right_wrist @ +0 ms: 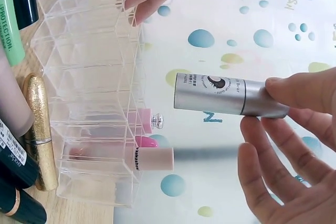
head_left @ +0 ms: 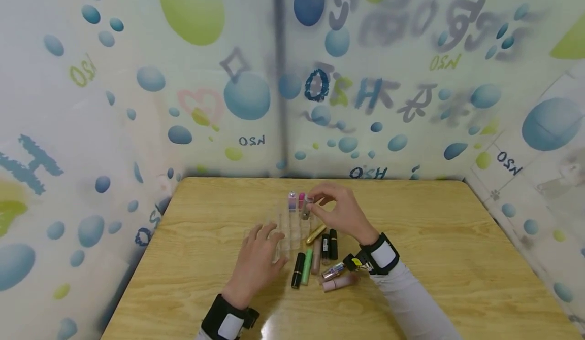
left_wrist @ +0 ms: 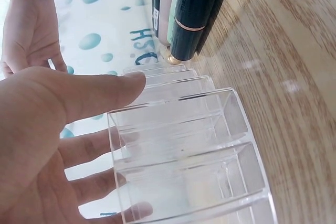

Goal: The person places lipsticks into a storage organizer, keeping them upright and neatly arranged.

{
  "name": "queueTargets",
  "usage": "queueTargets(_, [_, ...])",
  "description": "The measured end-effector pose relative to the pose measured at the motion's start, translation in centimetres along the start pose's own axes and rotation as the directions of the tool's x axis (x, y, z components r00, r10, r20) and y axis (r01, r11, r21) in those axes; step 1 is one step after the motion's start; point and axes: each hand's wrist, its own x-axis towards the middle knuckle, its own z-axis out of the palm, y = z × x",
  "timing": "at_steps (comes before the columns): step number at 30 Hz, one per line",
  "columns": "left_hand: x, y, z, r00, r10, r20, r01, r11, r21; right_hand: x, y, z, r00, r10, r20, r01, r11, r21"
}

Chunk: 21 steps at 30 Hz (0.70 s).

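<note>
Pinched between the thumb and fingertips of my right hand (head_left: 340, 209) is a silver cosmetic tube (right_wrist: 210, 95) with an eye drawn on its label. It hangs over the far end of a clear stepped lipstick organizer (right_wrist: 94, 51). Several tubes stand in that end's slots, among them a pale pink one (right_wrist: 157, 159), a bright pink one (head_left: 301, 198) and one with a jewel-topped cap (right_wrist: 140, 120). My left hand (head_left: 258, 253) lies along the organizer's left side. Its fingers are spread, and the fingertips show through the clear wall in the left wrist view.
Loose tubes lie right of the organizer: a gold one (head_left: 315, 234), a green one (head_left: 306, 266), a black one (head_left: 298, 270), a mauve one (head_left: 316, 259) and several others. The wooden table (head_left: 183, 279) meets patterned walls at the back and sides.
</note>
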Motion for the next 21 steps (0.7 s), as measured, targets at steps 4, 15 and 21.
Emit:
queueTargets(4, [-0.1, 0.2, 0.0, 1.000, -0.013, 0.022, 0.013, 1.000, -0.007, 0.1, 0.3, 0.2, 1.000, 0.018, -0.022, -0.018, 1.000, 0.011])
queueTargets(15, [-0.1, 0.2, 0.0, 1.000, -0.011, 0.011, 0.011, 1.000, 0.005, 0.9, 1.0, 0.7, 0.998, 0.061, -0.027, -0.061, 0.998, 0.005])
queueTargets(21, [0.1, 0.1, -0.1, 1.000, -0.003, 0.001, 0.003, 1.000, 0.003, 1.9, 1.5, 1.0, 0.998, 0.062, -0.030, -0.063, 0.997, -0.038])
